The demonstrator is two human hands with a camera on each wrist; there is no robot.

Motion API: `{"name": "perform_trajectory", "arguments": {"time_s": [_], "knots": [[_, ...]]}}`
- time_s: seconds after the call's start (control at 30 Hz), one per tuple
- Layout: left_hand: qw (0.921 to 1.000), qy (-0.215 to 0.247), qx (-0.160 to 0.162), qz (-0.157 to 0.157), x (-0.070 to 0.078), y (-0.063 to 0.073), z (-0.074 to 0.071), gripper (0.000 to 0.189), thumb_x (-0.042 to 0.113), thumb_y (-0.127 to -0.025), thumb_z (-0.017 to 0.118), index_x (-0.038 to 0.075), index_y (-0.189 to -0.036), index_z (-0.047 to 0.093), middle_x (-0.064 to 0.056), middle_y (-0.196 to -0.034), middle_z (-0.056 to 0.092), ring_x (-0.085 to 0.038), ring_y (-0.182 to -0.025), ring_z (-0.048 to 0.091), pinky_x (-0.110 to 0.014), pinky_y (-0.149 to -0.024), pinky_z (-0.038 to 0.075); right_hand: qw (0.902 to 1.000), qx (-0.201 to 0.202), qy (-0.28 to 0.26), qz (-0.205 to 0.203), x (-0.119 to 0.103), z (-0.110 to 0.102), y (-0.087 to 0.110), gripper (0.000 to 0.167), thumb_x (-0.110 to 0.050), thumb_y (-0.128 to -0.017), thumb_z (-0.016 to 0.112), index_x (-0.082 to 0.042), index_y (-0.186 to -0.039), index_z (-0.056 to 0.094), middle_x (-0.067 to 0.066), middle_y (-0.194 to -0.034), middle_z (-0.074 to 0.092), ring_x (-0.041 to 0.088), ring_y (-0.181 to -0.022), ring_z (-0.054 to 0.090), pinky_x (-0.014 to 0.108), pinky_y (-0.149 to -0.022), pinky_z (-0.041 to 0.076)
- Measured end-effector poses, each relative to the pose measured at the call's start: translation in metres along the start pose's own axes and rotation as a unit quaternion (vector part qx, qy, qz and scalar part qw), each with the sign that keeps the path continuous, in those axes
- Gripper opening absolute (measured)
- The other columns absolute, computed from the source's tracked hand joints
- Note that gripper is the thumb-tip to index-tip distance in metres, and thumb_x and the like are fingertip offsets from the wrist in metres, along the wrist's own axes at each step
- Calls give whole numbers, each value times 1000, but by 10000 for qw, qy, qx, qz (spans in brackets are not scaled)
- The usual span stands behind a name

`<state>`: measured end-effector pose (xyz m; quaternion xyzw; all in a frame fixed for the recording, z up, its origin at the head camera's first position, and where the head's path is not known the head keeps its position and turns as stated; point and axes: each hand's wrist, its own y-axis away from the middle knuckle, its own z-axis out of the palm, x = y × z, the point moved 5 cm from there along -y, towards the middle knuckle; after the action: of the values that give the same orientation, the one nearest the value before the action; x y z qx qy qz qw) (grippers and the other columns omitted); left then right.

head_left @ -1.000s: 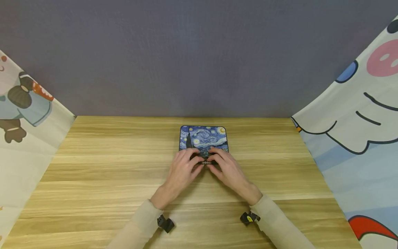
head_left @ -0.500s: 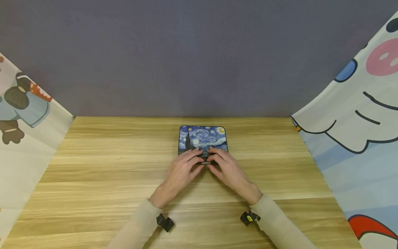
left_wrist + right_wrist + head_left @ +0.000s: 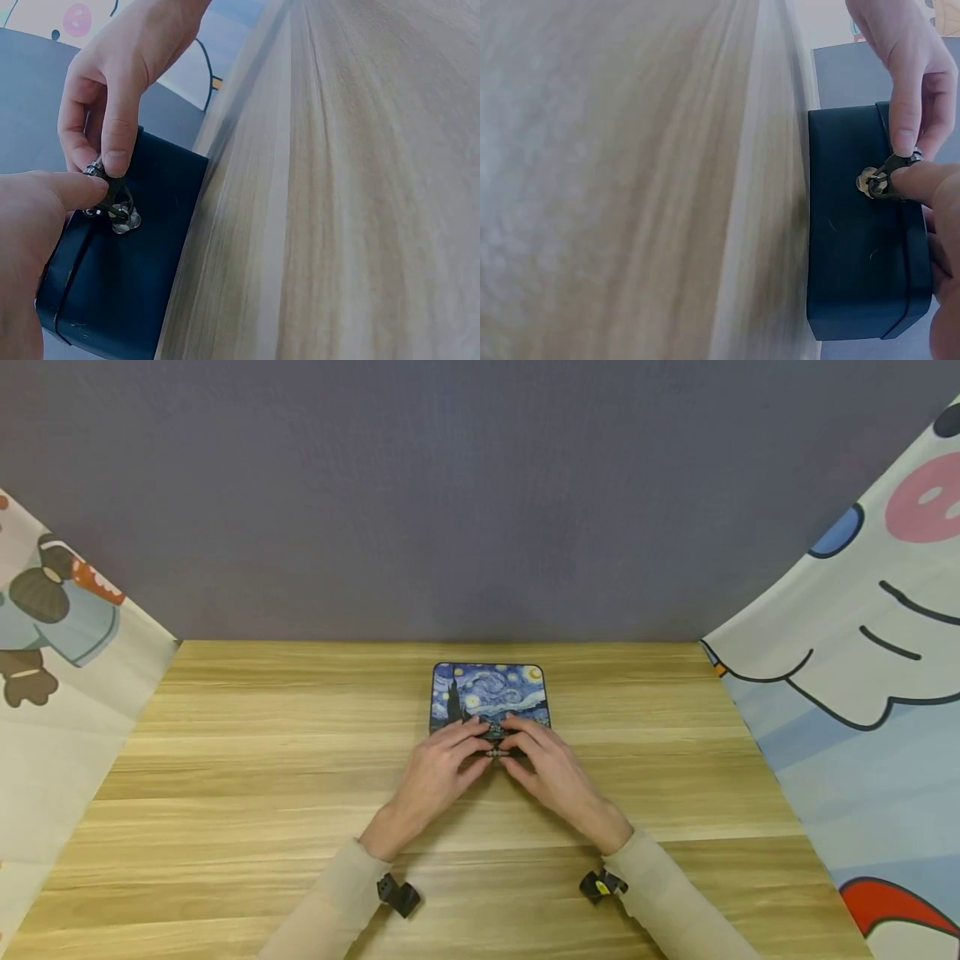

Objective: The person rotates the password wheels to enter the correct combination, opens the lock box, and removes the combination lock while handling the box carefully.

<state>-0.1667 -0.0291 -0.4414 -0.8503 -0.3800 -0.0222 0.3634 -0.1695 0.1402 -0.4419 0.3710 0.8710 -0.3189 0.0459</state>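
Observation:
A tin box (image 3: 489, 692) with a Starry Night picture on its lid stands at the back middle of the table; its dark front wall (image 3: 855, 255) shows in the wrist views. A small dark padlock (image 3: 889, 166) with ribbed metal dials hangs by its shackle from the metal clasp (image 3: 129, 220) on the front. My left hand (image 3: 435, 768) pinches the padlock from the left, thumb low and fingers above. From the other side my right hand (image 3: 553, 770) pinches it too. The other fingers of both hands reach over the lid's front edge. Fingertips partly cover the dials.
The wooden table (image 3: 262, 793) spreads around the box. A grey wall panel (image 3: 450, 510) rises behind it. Printed cartoon cloths hang at the left (image 3: 67, 710) and right (image 3: 862, 760). Black wrist cameras sit on both sleeves.
The left fingers have drawn slightly closer together on the lid's front edge. The right hand and the box stay in place; both hands keep their pinch on the padlock.

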Motion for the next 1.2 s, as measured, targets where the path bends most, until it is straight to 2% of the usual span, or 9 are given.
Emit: {"name": "perform_trajectory", "arguments": {"time_s": [0.2, 0.5, 0.83, 1.2], "knots": [[9999, -2, 113, -6, -1, 1, 2, 20, 17, -84, 88, 11, -101, 79, -9, -123, 75, -26, -120, 69, -39, -113, 51, 9999, -56, -5, 86, 1, 2, 1, 25, -12, -86, 85, -8, -106, 70, 13, -134, 64, 34, -126, 62, 50, -108, 54], [9998, 48, 194, -71, -2, 3, 3, 21, 19, -83, 88, 11, -100, 79, -8, -121, 75, -26, -119, 70, -40, -112, 52, 9997, 125, -197, 29, 1, 2, 1, 24, -9, -85, 86, -8, -104, 71, 13, -131, 66, 33, -126, 63, 51, -107, 55], [9996, 159, 190, -141, -1, 2, 1, 19, 18, -85, 87, 11, -101, 80, -7, -122, 75, -24, -120, 69, -39, -113, 51, 9994, 260, -232, -89, 2, 1, 1, 27, -4, -82, 87, -7, -103, 72, 12, -127, 68, 34, -122, 65, 52, -102, 57], [9997, 142, 128, -148, -3, 4, 4, 19, 20, -86, 86, 11, -102, 80, -7, -122, 75, -24, -122, 68, -38, -113, 50, 9993, 296, -189, -161, 0, 0, 1, 28, -4, -79, 89, -6, -102, 72, 12, -126, 69, 33, -123, 65, 51, -103, 57]]}}
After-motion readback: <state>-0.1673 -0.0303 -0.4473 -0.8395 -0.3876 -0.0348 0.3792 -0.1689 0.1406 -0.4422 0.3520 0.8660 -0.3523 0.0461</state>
